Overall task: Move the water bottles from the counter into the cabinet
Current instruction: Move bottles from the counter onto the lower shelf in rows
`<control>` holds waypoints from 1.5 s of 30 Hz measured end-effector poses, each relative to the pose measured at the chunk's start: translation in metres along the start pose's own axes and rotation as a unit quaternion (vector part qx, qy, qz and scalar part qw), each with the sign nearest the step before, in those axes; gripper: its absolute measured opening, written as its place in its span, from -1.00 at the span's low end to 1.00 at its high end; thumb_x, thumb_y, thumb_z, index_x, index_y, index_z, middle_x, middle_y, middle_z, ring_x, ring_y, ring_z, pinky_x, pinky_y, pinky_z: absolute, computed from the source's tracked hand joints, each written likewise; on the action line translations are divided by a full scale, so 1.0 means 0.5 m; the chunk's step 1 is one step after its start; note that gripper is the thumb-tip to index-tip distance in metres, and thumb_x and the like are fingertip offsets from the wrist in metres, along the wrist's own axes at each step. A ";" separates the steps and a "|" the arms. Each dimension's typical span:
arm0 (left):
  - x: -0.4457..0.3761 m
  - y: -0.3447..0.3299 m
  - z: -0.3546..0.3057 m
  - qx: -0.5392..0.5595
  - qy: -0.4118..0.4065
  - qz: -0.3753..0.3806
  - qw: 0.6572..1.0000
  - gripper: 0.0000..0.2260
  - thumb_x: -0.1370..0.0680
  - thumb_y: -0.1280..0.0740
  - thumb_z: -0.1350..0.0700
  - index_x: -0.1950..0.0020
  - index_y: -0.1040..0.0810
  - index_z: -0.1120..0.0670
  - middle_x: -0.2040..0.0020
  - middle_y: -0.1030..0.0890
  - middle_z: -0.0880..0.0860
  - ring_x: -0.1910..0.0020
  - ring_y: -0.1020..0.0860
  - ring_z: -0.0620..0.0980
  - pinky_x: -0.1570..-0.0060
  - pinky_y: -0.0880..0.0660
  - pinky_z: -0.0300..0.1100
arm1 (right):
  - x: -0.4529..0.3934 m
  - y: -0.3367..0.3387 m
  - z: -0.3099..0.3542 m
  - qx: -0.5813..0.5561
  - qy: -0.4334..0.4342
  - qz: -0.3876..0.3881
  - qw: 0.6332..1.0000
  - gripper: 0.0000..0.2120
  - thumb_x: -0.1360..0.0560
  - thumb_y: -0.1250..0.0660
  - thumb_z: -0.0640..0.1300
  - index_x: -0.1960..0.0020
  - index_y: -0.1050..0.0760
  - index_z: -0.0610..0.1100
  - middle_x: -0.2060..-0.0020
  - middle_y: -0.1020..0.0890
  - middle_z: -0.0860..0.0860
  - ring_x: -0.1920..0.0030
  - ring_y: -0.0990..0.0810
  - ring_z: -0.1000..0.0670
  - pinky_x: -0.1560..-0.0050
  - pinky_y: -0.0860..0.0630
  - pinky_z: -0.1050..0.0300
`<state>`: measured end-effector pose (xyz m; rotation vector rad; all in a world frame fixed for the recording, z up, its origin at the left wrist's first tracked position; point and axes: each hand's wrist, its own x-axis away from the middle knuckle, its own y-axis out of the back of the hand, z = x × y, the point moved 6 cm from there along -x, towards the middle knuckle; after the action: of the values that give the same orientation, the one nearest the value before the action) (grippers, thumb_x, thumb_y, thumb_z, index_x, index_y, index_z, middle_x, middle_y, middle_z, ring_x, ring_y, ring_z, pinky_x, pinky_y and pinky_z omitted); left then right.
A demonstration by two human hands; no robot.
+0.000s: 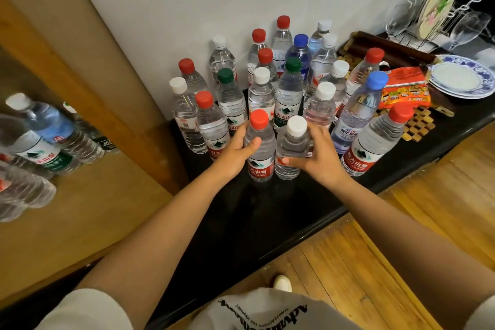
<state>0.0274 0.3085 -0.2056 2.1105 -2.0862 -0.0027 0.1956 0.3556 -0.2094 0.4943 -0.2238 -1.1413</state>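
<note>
Several clear water bottles with red, white, green and blue caps stand crowded on the black counter (267,211) against the white wall. My left hand (235,153) wraps a red-capped bottle (260,147) at the front of the group. Right beside it, my right hand (318,155) grips a white-capped bottle (292,147). Both bottles stand upright, bases at the counter. To the left, the wooden cabinet (88,195) holds several bottles (37,142) on its shelf, some upright and some lying down.
At the counter's right end are blue-and-white plates (460,78), an orange snack packet (404,88), a woven trivet (420,126), wine glasses (468,27) and a round fan (436,5). The wooden floor (388,262) and my shoe (282,282) lie below.
</note>
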 end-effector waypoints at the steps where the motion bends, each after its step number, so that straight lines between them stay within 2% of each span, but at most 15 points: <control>1: 0.009 -0.001 0.002 0.002 -0.003 0.003 1.000 -0.54 -0.58 -0.16 0.23 -0.46 -0.14 0.21 -0.41 -0.34 0.14 -0.40 -0.31 0.02 -0.35 -0.30 -0.18 | 0.010 -0.002 -0.002 -0.016 -0.004 0.002 1.000 -0.18 -0.23 -0.58 -0.13 -0.38 -0.25 -0.07 -0.26 -0.40 -0.02 -0.32 -0.35 0.00 -0.35 -0.30 0.07; 3: 0.032 -0.004 0.008 0.009 -0.013 0.004 1.000 -0.56 -0.57 -0.16 0.27 -0.45 -0.16 0.24 -0.37 -0.38 0.15 -0.37 -0.35 0.01 -0.27 -0.34 -0.31 | 0.036 -0.003 -0.007 -0.049 -0.012 -0.015 0.999 -0.21 -0.24 -0.56 -0.15 -0.36 -0.24 -0.05 -0.19 -0.47 0.18 -0.27 -0.41 0.09 -0.31 -0.36 0.07; 5: 0.062 -0.006 0.015 0.020 -0.023 0.000 1.000 -0.57 -0.56 -0.17 0.29 -0.43 -0.19 0.20 -0.30 -0.42 0.04 -0.31 -0.39 -0.10 -0.21 -0.37 -0.43 | 0.063 -0.001 -0.009 -0.046 -0.016 -0.044 0.998 -0.25 -0.22 -0.57 -0.13 -0.29 -0.26 0.04 -0.05 -0.47 0.39 -0.14 -0.45 0.30 -0.20 -0.39 0.18; 8: 0.107 0.001 0.024 0.032 -0.027 -0.010 0.999 -0.57 -0.55 -0.20 0.26 -0.37 -0.21 0.00 -0.23 -0.42 -0.16 -0.20 -0.41 -0.40 -0.11 -0.34 -0.52 | 0.098 -0.005 -0.001 -0.019 -0.012 -0.057 0.998 -0.31 -0.19 -0.57 -0.10 -0.15 -0.27 0.21 0.00 -0.45 0.52 -0.08 -0.43 0.45 -0.05 -0.38 0.32; 10: 0.138 0.013 0.029 0.032 -0.020 -0.018 0.999 -0.58 -0.53 -0.23 0.21 -0.35 -0.23 -0.03 -0.22 -0.43 -0.17 -0.17 -0.42 -0.44 -0.10 -0.34 -0.53 | 0.116 -0.013 0.016 0.001 -0.009 -0.050 0.999 -0.30 -0.19 -0.58 -0.10 -0.10 -0.26 0.36 0.00 -0.42 0.56 -0.07 -0.41 0.49 -0.03 -0.36 0.35; 13: 0.188 0.032 0.038 0.016 -0.008 -0.013 1.000 -0.60 -0.52 -0.26 0.15 -0.32 -0.26 -0.05 -0.20 -0.46 -0.16 -0.17 -0.43 -0.42 -0.13 -0.35 -0.51 | 0.139 -0.044 0.047 0.015 -0.009 -0.018 1.000 -0.29 -0.17 -0.58 -0.02 -0.09 -0.26 0.45 -0.01 -0.46 0.53 -0.08 -0.48 0.34 -0.09 -0.41 0.24; 16: 0.248 0.059 0.052 0.004 -0.003 -0.016 1.000 -0.60 -0.52 -0.28 0.21 -0.30 -0.28 -0.05 -0.18 -0.46 -0.14 -0.13 -0.44 -0.42 -0.13 -0.40 -0.46 | 0.165 -0.088 0.076 -0.003 0.000 0.018 1.000 -0.32 -0.14 -0.57 0.09 -0.13 -0.31 0.40 -0.05 -0.52 0.43 -0.11 -0.53 0.22 -0.16 -0.46 0.15; 20: 0.335 0.109 0.064 0.004 0.005 -0.022 1.000 -0.63 -0.47 -0.30 0.06 -0.23 -0.30 -0.19 -0.21 -0.44 -0.17 -0.19 -0.42 -0.37 -0.15 -0.41 -0.40 | 0.198 -0.159 0.116 -0.023 0.019 0.069 0.997 -0.34 -0.15 -0.51 0.20 -0.19 -0.33 0.34 -0.10 -0.52 0.36 -0.14 -0.51 0.27 -0.10 -0.47 0.34; 24: 0.413 0.172 0.076 0.013 0.011 -0.048 0.999 -0.62 -0.42 -0.29 -0.07 -0.21 -0.31 -0.24 -0.17 -0.45 -0.31 -0.19 -0.40 -0.42 -0.14 -0.40 -0.44 | 0.217 -0.242 0.161 -0.028 0.038 0.120 0.992 -0.34 -0.19 -0.50 0.18 -0.21 -0.31 0.35 -0.13 -0.51 0.38 -0.17 -0.48 0.31 -0.06 -0.41 0.53; 29: 0.493 0.267 0.095 0.036 0.019 -0.120 0.992 -0.61 -0.41 -0.29 -0.01 -0.21 -0.33 -0.20 -0.20 -0.47 -0.20 -0.18 -0.44 -0.35 -0.05 -0.44 -0.43 | 0.229 -0.353 0.221 -0.057 0.049 0.169 0.983 -0.35 -0.18 -0.51 0.13 -0.19 -0.31 0.35 -0.08 -0.52 0.43 -0.13 -0.50 0.33 -0.04 -0.42 0.52; 33: 0.543 0.356 0.086 0.026 0.007 -0.185 0.982 -0.66 -0.41 -0.31 0.00 -0.17 -0.39 -0.16 -0.07 -0.55 -0.24 -0.05 -0.52 -0.36 0.02 -0.43 -0.46 | 0.223 -0.437 0.277 -0.069 0.062 0.202 0.975 -0.37 -0.17 -0.50 0.13 -0.18 -0.33 0.26 -0.04 -0.52 0.47 -0.12 -0.50 0.35 -0.04 -0.41 0.52; 36: 0.568 0.432 0.075 0.002 -0.012 -0.258 0.966 -0.67 -0.39 -0.33 -0.04 -0.14 -0.42 -0.13 0.01 -0.58 -0.28 0.01 -0.53 -0.36 0.01 -0.45 -0.44 | 0.202 -0.484 0.326 -0.071 0.078 0.212 0.971 -0.38 -0.15 -0.48 0.20 -0.15 -0.31 0.30 -0.04 -0.49 0.51 -0.12 -0.46 0.41 -0.04 -0.36 0.56; 39: 0.579 0.498 0.068 -0.009 -0.038 -0.324 0.945 -0.67 -0.46 -0.35 0.07 -0.20 -0.39 -0.03 -0.03 -0.55 -0.24 0.02 -0.51 -0.40 0.01 -0.43 -0.47 | 0.166 -0.524 0.369 -0.069 0.087 0.210 0.971 -0.38 -0.13 -0.47 0.25 -0.12 -0.29 0.36 -0.02 -0.48 0.50 -0.12 -0.44 0.41 -0.08 -0.38 0.49; 41: 0.580 0.534 0.068 -0.006 -0.048 -0.360 0.932 -0.69 -0.49 -0.34 0.15 -0.20 -0.37 -0.01 -0.05 -0.54 -0.18 0.02 -0.52 -0.38 -0.03 -0.45 -0.40 | 0.139 -0.554 0.391 -0.064 0.088 0.209 0.972 -0.38 -0.15 -0.51 0.17 -0.12 -0.29 0.32 0.01 -0.49 0.45 -0.08 -0.44 0.40 -0.13 -0.37 0.37; 45: 0.573 0.584 0.082 -0.023 -0.038 -0.417 0.908 -0.68 -0.48 -0.36 0.12 -0.18 -0.36 -0.03 -0.06 -0.51 -0.16 -0.04 -0.51 -0.19 -0.05 -0.44 -0.27 | 0.097 -0.610 0.415 -0.073 0.081 0.218 0.970 -0.32 -0.22 -0.57 -0.08 -0.21 -0.30 0.08 0.00 -0.49 0.33 -0.06 -0.47 0.36 -0.21 -0.41 0.18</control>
<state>-0.2621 0.0177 -0.1753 2.8106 -1.0343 -0.2406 -0.1187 0.1586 -0.1801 0.3803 -0.0973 -0.6779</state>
